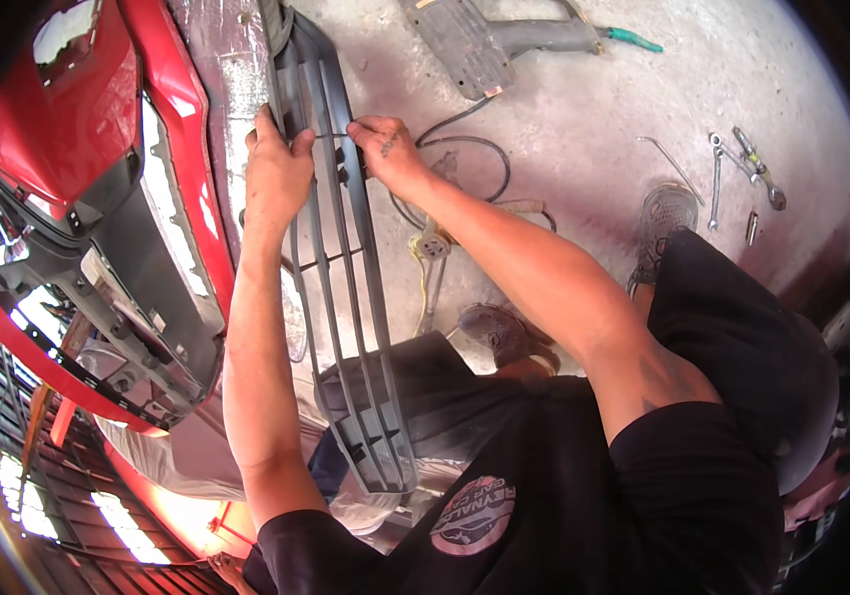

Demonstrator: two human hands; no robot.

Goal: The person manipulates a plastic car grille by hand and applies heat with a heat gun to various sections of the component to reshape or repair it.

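A long dark plastic car grille (375, 297) with slim slats runs from the top centre down to my lap. My left hand (279, 178) holds its left edge near the upper end, the thumb over the near slat and the fingers along the outer side. Across from it, my right hand (390, 157) pinches the right edge between thumb and fingers. A thin dark crosspiece spans the gap between the two hands. The undersides of the fingers are hidden. Beneath the grille's upper left side lies a silvery wrapped surface (239, 79).
A red bumper (182, 149) with dark plastic parts fills the left side. On the concrete floor lie a grey tool (465, 45) with a handle, a black cord (504, 164), a round socket outlet (433, 246), a wrench (716, 183), a ratchet (774, 193) and a thin bent rod (673, 164).
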